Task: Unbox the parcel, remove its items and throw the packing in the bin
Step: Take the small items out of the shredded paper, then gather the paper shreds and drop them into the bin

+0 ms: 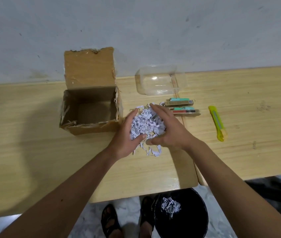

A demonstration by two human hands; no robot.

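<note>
Cupping a heap of shredded white paper (145, 123) between them, a person's left hand (127, 134) and right hand (168, 129) press in from either side, fingers curled around the packing as it rests on the wooden bench (33, 152). Loose strips trail out beneath the thumbs. Just to the left stands the cardboard box (90, 109), its flap upright against the wall. Behind the hands lie two small packaged items (181, 107), with a clear plastic container (158, 81) beyond them and a yellow utility knife (217, 122) well off to the right. Below the bench edge, a black bin (181, 215) holds a clump of shreds.
</note>
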